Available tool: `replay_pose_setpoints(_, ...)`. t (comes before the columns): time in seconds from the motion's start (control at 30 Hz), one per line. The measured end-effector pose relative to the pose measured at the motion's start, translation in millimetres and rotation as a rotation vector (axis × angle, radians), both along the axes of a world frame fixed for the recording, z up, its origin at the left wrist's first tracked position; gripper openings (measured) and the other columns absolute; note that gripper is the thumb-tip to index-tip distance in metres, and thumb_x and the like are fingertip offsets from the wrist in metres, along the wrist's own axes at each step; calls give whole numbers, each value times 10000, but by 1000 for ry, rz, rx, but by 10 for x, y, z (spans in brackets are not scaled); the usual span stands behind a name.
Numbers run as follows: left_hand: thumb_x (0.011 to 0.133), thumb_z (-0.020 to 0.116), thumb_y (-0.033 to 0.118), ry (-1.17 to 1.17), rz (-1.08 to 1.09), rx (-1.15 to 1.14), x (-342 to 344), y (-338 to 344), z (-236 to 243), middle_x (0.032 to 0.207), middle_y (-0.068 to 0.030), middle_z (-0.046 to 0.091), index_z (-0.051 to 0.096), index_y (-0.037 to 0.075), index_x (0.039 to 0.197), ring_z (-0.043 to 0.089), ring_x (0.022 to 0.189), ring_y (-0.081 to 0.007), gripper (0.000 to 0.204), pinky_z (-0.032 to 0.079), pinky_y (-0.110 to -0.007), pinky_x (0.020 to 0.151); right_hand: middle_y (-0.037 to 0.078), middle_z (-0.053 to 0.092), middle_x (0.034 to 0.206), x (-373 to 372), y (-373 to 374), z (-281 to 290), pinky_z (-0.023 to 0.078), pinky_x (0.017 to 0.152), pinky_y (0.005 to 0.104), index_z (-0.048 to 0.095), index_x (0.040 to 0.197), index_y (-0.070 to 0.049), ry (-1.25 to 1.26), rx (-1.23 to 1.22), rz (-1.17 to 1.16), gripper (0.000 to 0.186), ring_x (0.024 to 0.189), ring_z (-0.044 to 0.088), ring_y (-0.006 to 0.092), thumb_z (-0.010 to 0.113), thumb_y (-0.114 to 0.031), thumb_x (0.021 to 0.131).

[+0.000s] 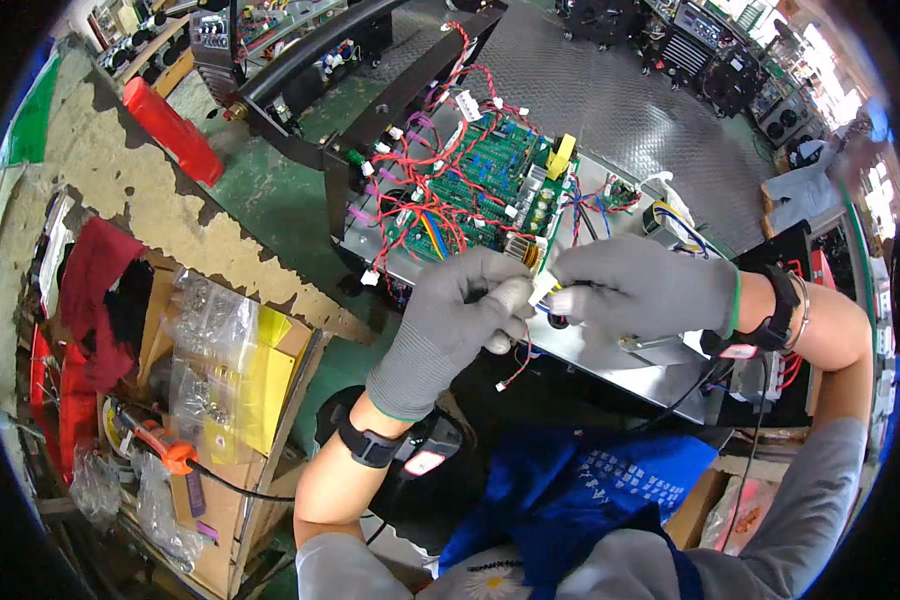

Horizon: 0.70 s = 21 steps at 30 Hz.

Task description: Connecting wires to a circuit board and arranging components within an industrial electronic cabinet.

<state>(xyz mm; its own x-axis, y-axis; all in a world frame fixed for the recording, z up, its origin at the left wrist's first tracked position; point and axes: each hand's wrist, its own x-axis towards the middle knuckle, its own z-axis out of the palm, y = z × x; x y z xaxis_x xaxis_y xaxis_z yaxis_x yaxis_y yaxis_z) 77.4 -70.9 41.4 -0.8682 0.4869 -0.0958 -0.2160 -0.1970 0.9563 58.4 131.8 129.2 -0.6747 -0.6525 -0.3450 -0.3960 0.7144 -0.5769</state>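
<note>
Both my hands wear grey gloves. My left hand [448, 322] and my right hand [642, 290] meet over the near edge of an open metal chassis [685, 380], their fingertips pinched on a small white piece [541, 286], partly covered and too small to name surely. A short wire with a white plug [501, 385] hangs below my left fingers. Just beyond them are green circuit boards [475, 170] crowded with red wires and white connectors, a yellow component [560, 157] and a copper coil [523, 252].
At the left are a worn ledge [90, 160] with a red bottle [173, 130], a maroon cloth [100, 300], bagged parts [202, 335] and an orange power tool [170, 450]. Black equipment [705, 65] stands at the back. A person's grey-clad leg [800, 195] shows at right.
</note>
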Motion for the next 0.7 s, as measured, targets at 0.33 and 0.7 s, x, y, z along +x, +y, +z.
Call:
replay_pose_setpoints(0.33,873,636,324,656,178,-1101,-40,-250,-327,633,-65,606,640,-7,817,629,596,-147,335,492,-281,527,102,590,744,-444,251,-438,481,656,317,565,804,61,-21,174,48,289,679,605,165,466,-199,882)
replay_pose_setpoints(0.7,882,640,284,-498,133,331,-137,-103,-938,1070,-116,621,512,8,1160,650,903,-203,412,561,-382,808,132,589,806,-599,315,-756,503,692,381,568,850,-10,325,123,449,154,814,614,314,645,-77,736)
